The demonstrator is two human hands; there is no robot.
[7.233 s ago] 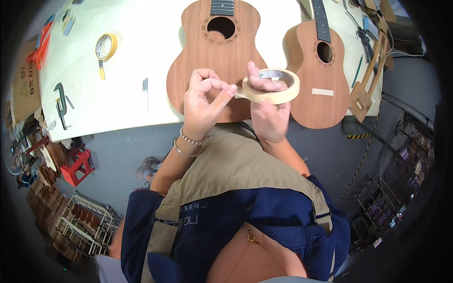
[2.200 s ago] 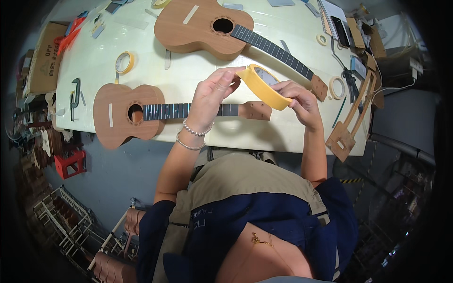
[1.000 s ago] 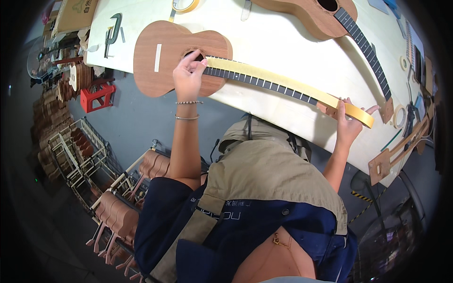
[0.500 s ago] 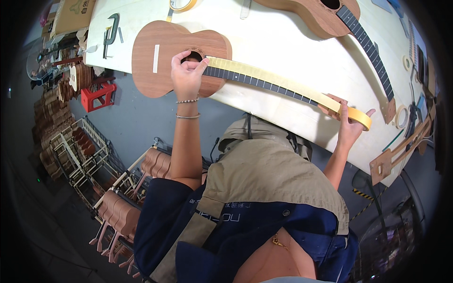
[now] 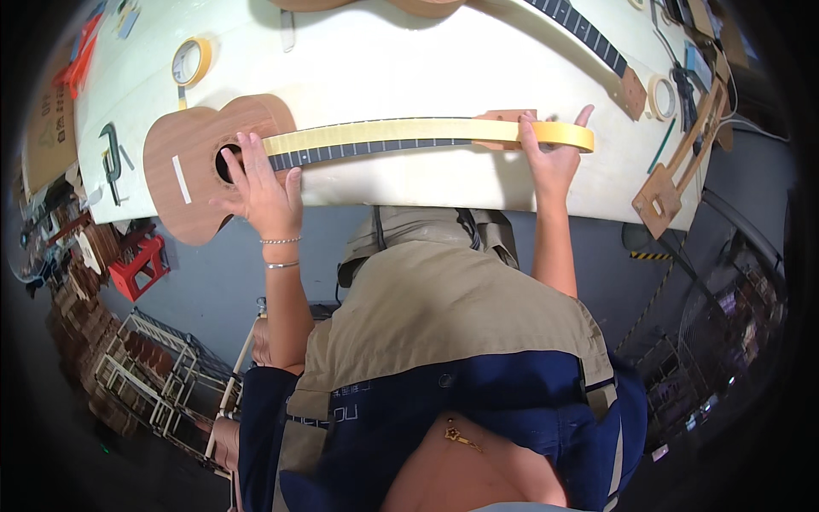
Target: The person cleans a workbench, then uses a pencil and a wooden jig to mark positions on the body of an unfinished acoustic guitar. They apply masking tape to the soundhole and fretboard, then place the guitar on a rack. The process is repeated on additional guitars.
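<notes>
A brown wooden ukulele [image 5: 189, 138] lies on the white table, its body to the left and its dark fretboard [image 5: 367, 150] running right. A strip of pale yellow masking tape [image 5: 384, 130] stretches along the fretboard's far side, leaving the near side with its frets bare. My left hand [image 5: 266, 194] is open, fingers spread over the body end of the fretboard beside the sound hole. At the headstock [image 5: 499, 128], my right hand [image 5: 553, 162] grips the tape roll [image 5: 563, 135], with the strip still joined to it. One right finger points up, apart from the roll.
A second ukulele [image 5: 589, 43] lies across the table's far side. Another tape roll [image 5: 191, 61] stands beyond the body, and a white one [image 5: 660, 96] lies at right. A dark clamp [image 5: 111, 162] is on the left; a wooden jig [image 5: 665, 192] overhangs the right edge. A red stool [image 5: 139, 266] stands below.
My left fingers have gone from a pinch at the tape's end to spread out. My view has turned, so the ukulele appears further left and more level. The right hand keeps hold of the roll.
</notes>
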